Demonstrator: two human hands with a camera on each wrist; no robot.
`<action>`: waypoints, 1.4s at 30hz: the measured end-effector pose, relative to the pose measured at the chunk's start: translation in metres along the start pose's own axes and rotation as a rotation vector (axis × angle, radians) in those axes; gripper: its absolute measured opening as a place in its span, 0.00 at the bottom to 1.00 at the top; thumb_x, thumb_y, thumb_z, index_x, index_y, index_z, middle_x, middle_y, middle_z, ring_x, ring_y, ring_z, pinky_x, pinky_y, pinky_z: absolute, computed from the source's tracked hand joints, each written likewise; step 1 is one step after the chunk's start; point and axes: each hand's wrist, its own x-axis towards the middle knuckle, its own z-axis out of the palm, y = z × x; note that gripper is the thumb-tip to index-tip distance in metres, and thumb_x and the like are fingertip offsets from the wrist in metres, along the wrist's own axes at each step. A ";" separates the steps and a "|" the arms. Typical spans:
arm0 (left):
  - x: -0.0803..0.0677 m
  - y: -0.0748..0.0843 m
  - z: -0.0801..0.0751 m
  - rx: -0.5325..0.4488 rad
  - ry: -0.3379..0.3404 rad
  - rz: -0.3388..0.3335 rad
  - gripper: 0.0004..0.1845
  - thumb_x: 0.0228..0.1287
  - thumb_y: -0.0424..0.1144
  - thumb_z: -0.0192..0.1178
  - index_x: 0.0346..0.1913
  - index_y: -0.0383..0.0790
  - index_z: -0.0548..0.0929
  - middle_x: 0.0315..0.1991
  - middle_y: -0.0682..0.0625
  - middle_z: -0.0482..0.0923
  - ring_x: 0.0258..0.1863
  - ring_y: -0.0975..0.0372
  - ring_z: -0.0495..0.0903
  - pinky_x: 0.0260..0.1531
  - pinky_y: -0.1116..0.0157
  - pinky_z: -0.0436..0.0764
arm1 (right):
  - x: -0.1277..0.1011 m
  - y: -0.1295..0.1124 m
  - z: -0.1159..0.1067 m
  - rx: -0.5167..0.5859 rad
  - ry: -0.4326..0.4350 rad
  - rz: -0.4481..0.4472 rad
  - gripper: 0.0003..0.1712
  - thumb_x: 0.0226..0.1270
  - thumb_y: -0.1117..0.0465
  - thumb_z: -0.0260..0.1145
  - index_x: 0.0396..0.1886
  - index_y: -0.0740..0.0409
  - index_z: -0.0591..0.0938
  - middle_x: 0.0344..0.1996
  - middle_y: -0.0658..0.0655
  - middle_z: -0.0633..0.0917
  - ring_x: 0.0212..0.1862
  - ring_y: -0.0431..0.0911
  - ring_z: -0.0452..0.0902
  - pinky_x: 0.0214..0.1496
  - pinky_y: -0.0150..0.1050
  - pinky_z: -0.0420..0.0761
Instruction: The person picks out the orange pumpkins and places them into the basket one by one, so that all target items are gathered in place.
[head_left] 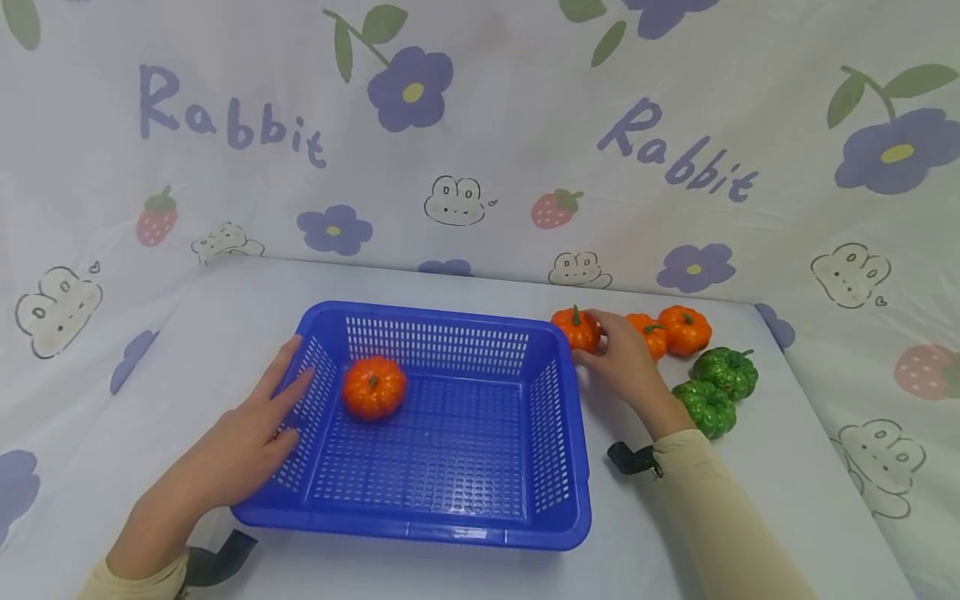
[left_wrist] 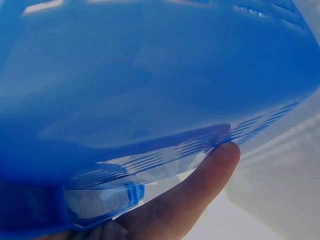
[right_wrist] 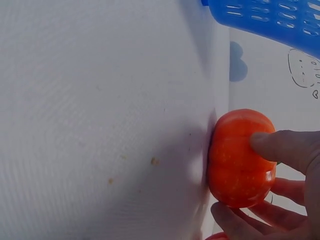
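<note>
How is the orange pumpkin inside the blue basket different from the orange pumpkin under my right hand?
The pumpkin in the basket lies on the floor of the blue basket, near its left wall; the pumpkin at the right hand sits on the table, outside the basket's far right corner. No hand touches the first, while the right hand grips the second. The first looks larger in the head view. Both are orange, ribbed, with green stems.

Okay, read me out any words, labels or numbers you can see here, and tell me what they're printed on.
"Rabbit" in purple letters, upper left of the white printed cloth backdrop.
"Rabbit" again in purple, upper right of the same cloth.
No lettering can be made out on the blue plastic slotted basket, the small orange toy pumpkins or the green ones.
</note>
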 end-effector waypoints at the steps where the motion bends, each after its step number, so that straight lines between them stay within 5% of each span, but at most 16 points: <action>1: 0.000 0.000 0.000 -0.002 0.001 0.001 0.37 0.77 0.30 0.56 0.84 0.27 0.58 0.89 0.43 0.25 0.73 0.30 0.69 0.65 0.34 0.75 | 0.000 0.000 0.000 0.004 0.001 -0.001 0.42 0.73 0.60 0.76 0.81 0.64 0.70 0.74 0.70 0.74 0.72 0.66 0.73 0.72 0.62 0.77; 42: 0.000 -0.001 0.001 0.014 0.009 0.000 0.37 0.78 0.30 0.56 0.85 0.28 0.58 0.89 0.43 0.25 0.72 0.31 0.72 0.65 0.36 0.76 | -0.007 -0.010 -0.014 -0.006 0.072 -0.078 0.40 0.73 0.61 0.76 0.79 0.64 0.72 0.71 0.70 0.77 0.67 0.66 0.76 0.69 0.64 0.79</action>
